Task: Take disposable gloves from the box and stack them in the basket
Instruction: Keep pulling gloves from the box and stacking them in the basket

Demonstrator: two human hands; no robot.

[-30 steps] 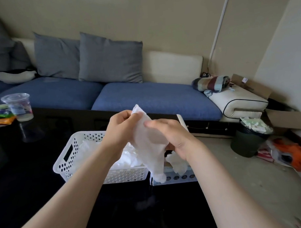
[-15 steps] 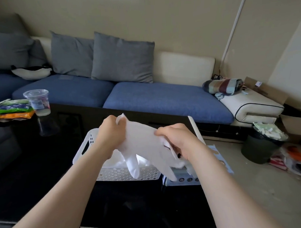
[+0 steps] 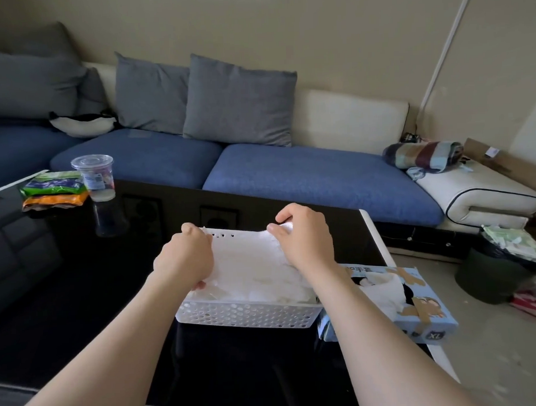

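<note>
A white perforated basket (image 3: 246, 316) stands on the black table (image 3: 81, 294), with several white gloves piled inside. A white disposable glove (image 3: 247, 255) is stretched flat over the basket. My left hand (image 3: 183, 260) grips its left edge and my right hand (image 3: 304, 238) pinches its right edge at the far rim. The light blue glove box (image 3: 416, 307) lies to the right of the basket, with a white glove sticking out of its opening.
A clear plastic cup (image 3: 94, 178) and snack packets (image 3: 52, 192) sit at the table's far left. A blue sofa (image 3: 305, 174) runs behind the table. A dark waste bin (image 3: 500, 270) stands on the floor at right.
Both hands have lowered the glove from chest height onto the basket and spread it flat. The view has tilted down and shifted, so the glove box now shows.
</note>
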